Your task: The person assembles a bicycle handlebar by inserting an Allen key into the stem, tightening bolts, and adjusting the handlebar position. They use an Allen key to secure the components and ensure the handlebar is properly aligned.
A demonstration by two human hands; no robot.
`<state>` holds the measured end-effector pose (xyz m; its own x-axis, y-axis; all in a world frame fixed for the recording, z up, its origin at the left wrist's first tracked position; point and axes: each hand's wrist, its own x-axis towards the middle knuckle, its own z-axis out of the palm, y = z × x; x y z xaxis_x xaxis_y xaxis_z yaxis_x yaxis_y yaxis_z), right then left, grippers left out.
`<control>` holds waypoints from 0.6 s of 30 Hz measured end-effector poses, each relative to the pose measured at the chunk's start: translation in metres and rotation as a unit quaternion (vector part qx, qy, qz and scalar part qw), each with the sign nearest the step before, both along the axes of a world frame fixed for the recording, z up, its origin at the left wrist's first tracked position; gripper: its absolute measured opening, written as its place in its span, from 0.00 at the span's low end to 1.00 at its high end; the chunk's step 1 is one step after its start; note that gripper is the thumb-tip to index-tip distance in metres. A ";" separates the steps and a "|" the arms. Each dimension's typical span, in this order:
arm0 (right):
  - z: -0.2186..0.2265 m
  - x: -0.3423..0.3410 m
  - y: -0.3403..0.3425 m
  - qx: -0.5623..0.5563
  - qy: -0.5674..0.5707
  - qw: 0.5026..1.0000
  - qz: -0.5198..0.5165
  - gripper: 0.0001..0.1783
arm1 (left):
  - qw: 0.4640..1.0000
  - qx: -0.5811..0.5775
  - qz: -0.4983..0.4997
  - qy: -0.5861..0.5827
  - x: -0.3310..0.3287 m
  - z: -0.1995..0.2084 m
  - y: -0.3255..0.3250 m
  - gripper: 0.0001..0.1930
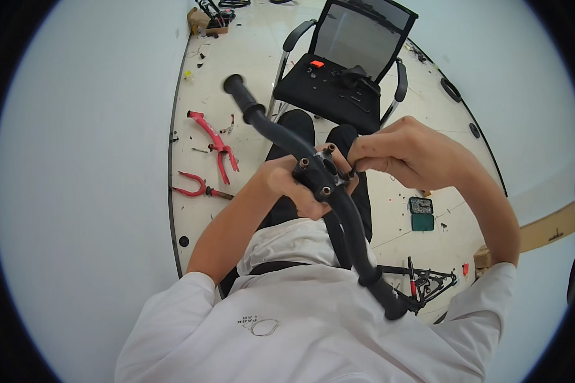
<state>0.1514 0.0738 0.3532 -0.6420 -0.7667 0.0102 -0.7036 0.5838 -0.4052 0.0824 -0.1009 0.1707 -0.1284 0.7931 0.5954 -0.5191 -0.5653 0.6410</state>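
A black bicycle handlebar [354, 231] with rubber grips slants across in front of me, from upper left to lower right. My left hand [292, 186] is closed around its middle from below, at the black stem clamp [314, 177]. Bolts stand up from several corners of the clamp, one bolt [326, 191] nearest my body. At the clamp's right corner, the fingertips of my right hand [410, 152] pinch something small and dark over a bolt. Those fingers mostly hide it, so its kind cannot be made out.
Ahead stands a black office chair [329, 89] with small parts and an orange item on its seat. Red forks [201, 186] and a red frame piece [207, 131] lie on the floor at left. A green case [422, 221] and a black bike frame [434, 281] are at right.
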 end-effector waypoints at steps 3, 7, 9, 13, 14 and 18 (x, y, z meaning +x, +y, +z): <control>-0.017 -0.012 0.015 -0.030 0.069 0.997 -0.019 0.02 | 0.942 -0.175 0.260 0.123 0.002 0.022 -0.018 0.38; -0.024 -0.019 0.023 -0.034 0.113 0.991 -0.064 0.04 | 0.882 -0.185 0.365 0.234 -0.007 0.042 -0.009 0.28; -0.035 -0.015 0.023 -0.058 0.124 0.988 -0.071 0.05 | 0.880 -0.156 0.396 0.212 -0.004 0.033 -0.008 0.25; -0.047 -0.007 0.023 -0.082 0.137 0.979 -0.124 0.03 | 0.847 -0.246 0.405 0.242 0.004 0.055 -0.010 0.22; -0.047 -0.006 0.022 -0.092 0.132 0.979 -0.125 0.03 | 0.836 -0.255 0.412 0.256 0.006 0.060 -0.012 0.22; -0.051 -0.008 0.024 -0.122 0.122 0.977 -0.126 0.03 | 0.743 -0.226 0.514 0.364 0.007 0.059 -0.009 0.23</control>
<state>0.1438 0.0982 0.3020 -0.7657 -0.5402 0.3492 -0.6430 0.6584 -0.3914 0.0893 -0.1103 0.2293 -0.5786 0.6396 0.5061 0.6151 -0.0653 0.7858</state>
